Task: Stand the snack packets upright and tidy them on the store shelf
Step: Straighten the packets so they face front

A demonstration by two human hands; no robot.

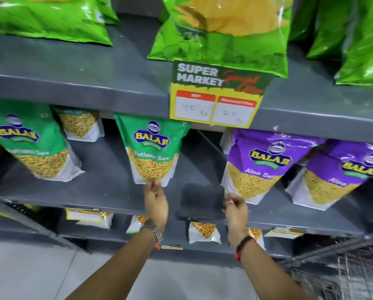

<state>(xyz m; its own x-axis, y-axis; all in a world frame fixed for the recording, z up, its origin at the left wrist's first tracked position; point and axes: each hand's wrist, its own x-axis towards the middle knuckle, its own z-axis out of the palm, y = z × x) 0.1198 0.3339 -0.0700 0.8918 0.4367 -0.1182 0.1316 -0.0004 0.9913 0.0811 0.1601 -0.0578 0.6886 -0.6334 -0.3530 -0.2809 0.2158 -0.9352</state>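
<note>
A green Ratlami Sev packet (152, 148) stands upright on the grey middle shelf (107, 191). My left hand (156, 202) pinches its bottom edge with the fingertips. A purple Aloo Sev packet (261, 165) stands to the right, leaning a little. My right hand (235, 210) is just below its lower left corner, fingers curled and apart, and I cannot tell if it touches the packet. Another purple packet (343, 174) leans at the far right. A second green packet (29, 144) stands at the left, with one more (79, 124) behind it.
The upper shelf (73, 79) carries large bright green bags (222, 33) and a yellow price sign (215, 98) hanging from its edge. Small packets (204, 232) sit on the lower shelf. A wire trolley (354, 273) stands at the bottom right. Grey floor lies below.
</note>
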